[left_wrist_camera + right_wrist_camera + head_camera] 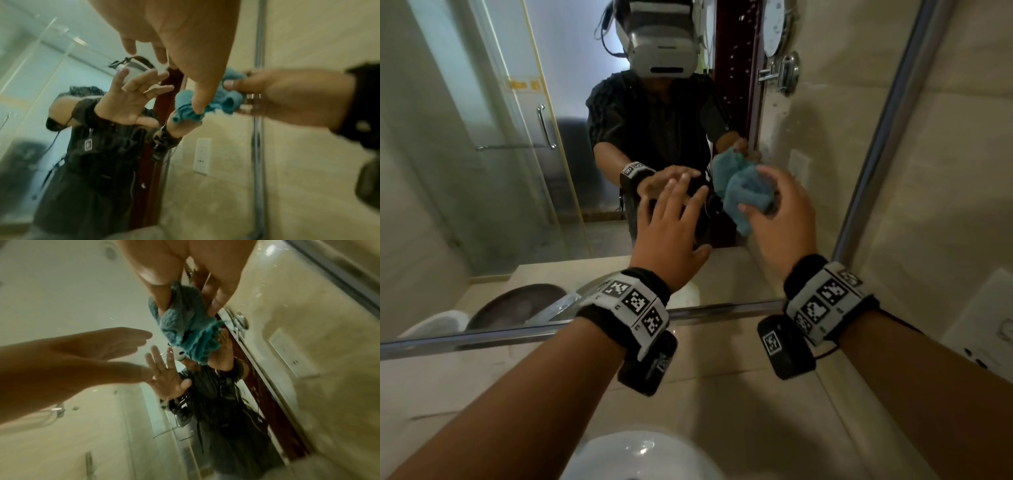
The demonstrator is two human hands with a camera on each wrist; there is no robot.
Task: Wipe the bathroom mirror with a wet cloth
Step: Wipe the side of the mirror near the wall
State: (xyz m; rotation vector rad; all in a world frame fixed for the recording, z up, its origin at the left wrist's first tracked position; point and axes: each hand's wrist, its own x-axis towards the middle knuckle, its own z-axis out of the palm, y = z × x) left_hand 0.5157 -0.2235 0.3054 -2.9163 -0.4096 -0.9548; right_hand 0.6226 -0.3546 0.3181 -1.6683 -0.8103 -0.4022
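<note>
Cloth: blue terry cloth (pixel 744 197), soft and looped in texture, bunched into a crumpled wad with loose folds hanging below the fingers.
Cloth position: held up against the mirror (pixel 493 178) near its right edge, at the fingertip end of the right hand; whether the wad touches the glass cannot be told.
Right hand: right hand (pixel 782 219) curled round the cloth, thumb and fingers pinching the wad from both sides; back of the hand faces the head camera.
Left hand: left hand (pixel 669 226) holds nothing, fingers straight and slightly spread, raised just beside the cloth on its left and close to the glass.
Mirror: flat reflective pane with a narrow metal frame (pixel 873 161) along its right and lower edges; water droplets on its upper right area; it reflects a person in a dark shirt and a glass shower door.
Wall: glossy beige stone-look tiles (pixel 941 171) to the right of the frame.
Wristbands: black fabric bands (pixel 633 301) bearing square black-and-white printed markers, one on each wrist.
Basin: smooth white rounded basin (pixel 640 455) below the forearms.
</note>
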